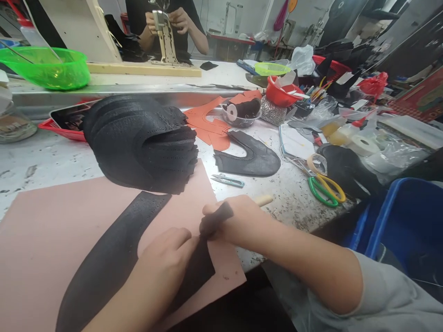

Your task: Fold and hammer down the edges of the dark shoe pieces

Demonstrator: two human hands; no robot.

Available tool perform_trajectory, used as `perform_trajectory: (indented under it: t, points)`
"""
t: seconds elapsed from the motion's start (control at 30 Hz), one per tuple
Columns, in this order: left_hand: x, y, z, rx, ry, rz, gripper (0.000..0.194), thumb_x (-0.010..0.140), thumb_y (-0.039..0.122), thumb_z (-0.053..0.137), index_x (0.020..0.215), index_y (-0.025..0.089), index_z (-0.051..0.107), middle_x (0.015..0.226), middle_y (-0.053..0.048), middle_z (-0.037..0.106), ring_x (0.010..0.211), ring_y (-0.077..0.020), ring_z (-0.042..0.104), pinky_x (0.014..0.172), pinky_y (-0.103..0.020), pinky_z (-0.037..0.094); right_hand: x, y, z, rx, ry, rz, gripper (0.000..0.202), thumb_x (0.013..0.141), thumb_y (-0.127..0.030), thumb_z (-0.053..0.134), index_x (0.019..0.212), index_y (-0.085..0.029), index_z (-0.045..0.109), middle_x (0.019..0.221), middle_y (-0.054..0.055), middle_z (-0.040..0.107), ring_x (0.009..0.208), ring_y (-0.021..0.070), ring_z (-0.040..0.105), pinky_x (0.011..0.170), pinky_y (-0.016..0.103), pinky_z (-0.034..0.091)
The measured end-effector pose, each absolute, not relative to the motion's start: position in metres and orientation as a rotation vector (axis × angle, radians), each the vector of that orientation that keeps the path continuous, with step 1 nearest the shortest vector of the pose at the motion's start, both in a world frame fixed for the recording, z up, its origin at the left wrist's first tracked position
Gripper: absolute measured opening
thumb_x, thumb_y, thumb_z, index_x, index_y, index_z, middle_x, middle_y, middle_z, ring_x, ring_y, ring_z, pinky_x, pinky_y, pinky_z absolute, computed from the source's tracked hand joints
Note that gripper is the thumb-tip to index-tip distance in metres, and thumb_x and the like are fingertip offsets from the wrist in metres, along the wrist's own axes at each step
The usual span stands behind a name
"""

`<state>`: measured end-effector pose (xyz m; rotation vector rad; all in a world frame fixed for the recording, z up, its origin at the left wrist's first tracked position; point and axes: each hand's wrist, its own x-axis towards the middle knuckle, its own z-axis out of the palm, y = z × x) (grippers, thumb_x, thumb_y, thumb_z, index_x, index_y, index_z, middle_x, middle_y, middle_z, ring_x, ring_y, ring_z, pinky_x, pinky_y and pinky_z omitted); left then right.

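Note:
A U-shaped black leather shoe upper piece (104, 258) lies on a pink sheet (69, 216). My left hand (169, 258) rests over its near arm with fingers closed at the inner edge; the fingertips are partly hidden. My right hand (242, 221) is wrapped round a hammer, whose dark rounded head (216, 220) touches or nearly touches the leather beside my left fingers. Behind the hand sticks out its pale wooden handle (264, 200). Just beyond stands a stack of black leather uppers (121, 147). Thread snips (228, 180) lie to its right, near another black upper (259, 159).
Orange pieces (204, 120) and a clear bowl with spools (240, 115) sit at the back. Scissors (325, 186) lie on the right, near a blue bin (408, 221) and clutter. Across the bench, a person's hands (180, 20) work at a sewing machine (166, 37).

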<state>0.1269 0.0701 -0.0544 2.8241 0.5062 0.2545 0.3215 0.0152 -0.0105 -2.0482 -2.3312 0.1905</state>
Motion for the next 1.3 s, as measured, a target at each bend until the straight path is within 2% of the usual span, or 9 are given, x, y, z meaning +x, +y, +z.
perform_trajectory:
  t: [0.3, 0.4, 0.47, 0.53, 0.63, 0.7, 0.83, 0.97, 1.3]
  points:
    - [0.121, 0.073, -0.053, 2.642, 0.616, 0.108, 0.034, 0.082, 0.004, 0.03, 0.086, 0.019, 0.06, 0.076, -0.003, 0.053, 0.069, -0.0157, 0.051, 0.06, -0.026, 0.04, 0.315, 0.011, -0.01, -2.028, -2.323, 0.212, 0.008, 0.076, -0.019, 0.054, 0.079, -0.021, 0.061, 0.054, -0.003, 0.056, 0.048, 0.0116, 0.047, 0.047, 0.026, 0.015]
    - [0.119, 0.072, -0.053, 2.696, 0.558, 0.166, 0.034, 0.083, 0.006, 0.03, 0.09, 0.019, 0.06, 0.078, -0.004, 0.054, 0.071, -0.0165, 0.051, 0.062, -0.027, 0.04, 0.313, 0.011, -0.01, -2.032, -2.313, 0.147, 0.022, 0.079, -0.017, 0.051, 0.098, -0.021, 0.061, 0.059, -0.002, 0.061, 0.05, 0.0125, 0.048, 0.048, 0.026, 0.017]
    - [0.118, 0.073, -0.053, 2.71, 0.544, 0.17, 0.032, 0.084, 0.008, 0.03, 0.082, 0.018, 0.06, 0.075, -0.004, 0.052, 0.069, -0.0165, 0.049, 0.061, -0.028, 0.04, 0.311, 0.011, -0.01, -2.001, -2.292, 0.103, 0.03, 0.079, -0.019, 0.05, 0.108, -0.021, 0.058, 0.062, -0.001, 0.063, 0.053, 0.0139, 0.051, 0.049, 0.026, 0.018]
    - [0.117, 0.073, -0.053, 2.701, 0.551, 0.172, 0.032, 0.084, 0.007, 0.029, 0.076, 0.017, 0.059, 0.072, -0.004, 0.051, 0.067, -0.0163, 0.048, 0.06, -0.028, 0.039, 0.308, 0.011, -0.01, -2.0, -2.303, 0.152, 0.02, 0.078, -0.02, 0.052, 0.096, -0.021, 0.062, 0.06, -0.001, 0.061, 0.052, 0.0136, 0.05, 0.048, 0.026, 0.017]
    - [0.114, 0.074, -0.054, 2.685, 0.539, 0.167, 0.034, 0.085, 0.007, 0.029, 0.087, 0.018, 0.061, 0.076, -0.004, 0.052, 0.07, -0.0165, 0.049, 0.062, -0.028, 0.039, 0.305, 0.013, -0.007, -2.073, -2.335, 0.208, 0.008, 0.078, -0.018, 0.053, 0.075, -0.019, 0.06, 0.057, 0.0, 0.059, 0.05, 0.0124, 0.047, 0.048, 0.026, 0.014]
    - [0.111, 0.074, -0.055, 2.654, 0.538, 0.131, 0.032, 0.087, 0.009, 0.03, 0.09, 0.02, 0.06, 0.077, -0.003, 0.052, 0.071, -0.016, 0.048, 0.063, -0.029, 0.039, 0.303, 0.013, -0.004, -2.057, -2.326, 0.204, 0.01, 0.08, -0.018, 0.052, 0.076, -0.02, 0.061, 0.059, -0.001, 0.059, 0.051, 0.0122, 0.047, 0.048, 0.026, 0.014]
    - [0.108, 0.074, -0.054, 2.61, 0.582, 0.089, 0.031, 0.088, 0.01, 0.03, 0.079, 0.017, 0.058, 0.073, -0.002, 0.05, 0.069, -0.0154, 0.046, 0.062, -0.029, 0.037, 0.301, 0.016, -0.004, -2.001, -2.351, 0.261, 0.01, 0.078, -0.018, 0.052, 0.074, -0.02, 0.061, 0.057, -0.002, 0.057, 0.049, 0.0115, 0.045, 0.048, 0.026, 0.014]
    - [0.105, 0.074, -0.052, 2.62, 0.561, 0.074, 0.032, 0.088, 0.009, 0.03, 0.087, 0.019, 0.06, 0.076, -0.002, 0.049, 0.07, -0.0156, 0.045, 0.062, -0.029, 0.036, 0.298, 0.018, -0.004, -2.029, -2.381, 0.211, 0.014, 0.08, -0.016, 0.05, 0.074, -0.02, 0.062, 0.058, 0.0, 0.057, 0.051, 0.0125, 0.047, 0.049, 0.026, 0.015]
    - [0.093, 0.073, -0.047, 2.543, 0.633, 0.068, 0.03, 0.086, 0.009, 0.031, 0.08, 0.019, 0.059, 0.075, -0.002, 0.05, 0.068, -0.0147, 0.047, 0.061, -0.027, 0.037, 0.287, 0.019, -0.004, -1.984, -2.403, 0.261, 0.013, 0.082, -0.018, 0.048, 0.078, -0.022, 0.061, 0.06, -0.001, 0.059, 0.053, 0.0132, 0.05, 0.048, 0.027, 0.018]
